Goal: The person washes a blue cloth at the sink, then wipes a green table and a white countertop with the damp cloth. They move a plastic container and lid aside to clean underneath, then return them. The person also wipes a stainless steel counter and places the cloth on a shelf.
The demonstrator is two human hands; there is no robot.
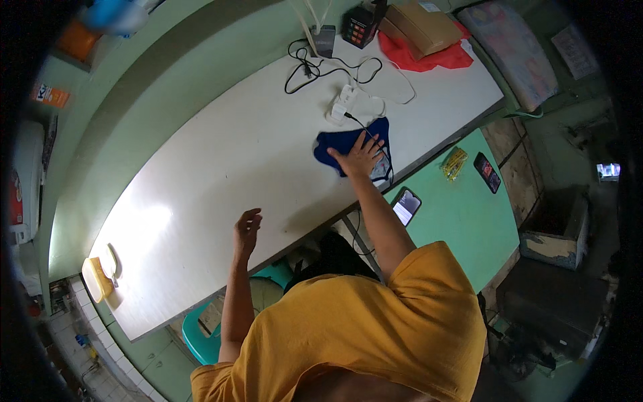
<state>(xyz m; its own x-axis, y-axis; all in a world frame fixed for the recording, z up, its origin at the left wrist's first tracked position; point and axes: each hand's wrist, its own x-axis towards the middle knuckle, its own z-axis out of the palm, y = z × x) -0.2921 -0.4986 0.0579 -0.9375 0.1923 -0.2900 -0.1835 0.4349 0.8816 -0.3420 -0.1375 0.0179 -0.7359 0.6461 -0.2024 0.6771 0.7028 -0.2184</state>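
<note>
A dark blue cloth garment (335, 144) with a pale printed patch lies on the white table (201, 151). Spread over its right part, my right hand (360, 156) presses palm down with the fingers apart. A thin black cable runs past those fingers from a white power strip (343, 100) just beyond the cloth. My left hand (247, 232) hovers by the table's near edge, its fingers loosely bent and nothing seen in it.
A green side table (462, 221) bears a lit phone (406, 206), a second phone (487, 172) and a yellow packet (454, 164). Black cord (321, 75), a dark box (359, 26) and a cardboard box (424, 26) on red cloth (427, 60) occupy the far end. A yellowish container (98, 279) stands at the left.
</note>
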